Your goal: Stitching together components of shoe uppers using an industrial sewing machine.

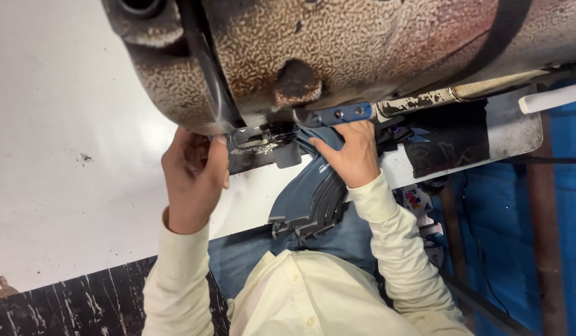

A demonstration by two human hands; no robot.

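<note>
One stack of dark blue fabric pieces [316,193] (several layers, fanned at the near edge) lies on the white table [64,124] under the sewing machine [338,50]. The right hand [350,155] presses flat on the stack, fingers extended. The left hand [191,171] curls by the presser foot [254,137]; what it grips, I cannot tell. The machine body hides the needle.

Both arms reach forward in pale sleeves. The left hand [191,180] is curled, fingers bent inward. The right hand [350,155] lies flat, fingers pressing down.
</note>
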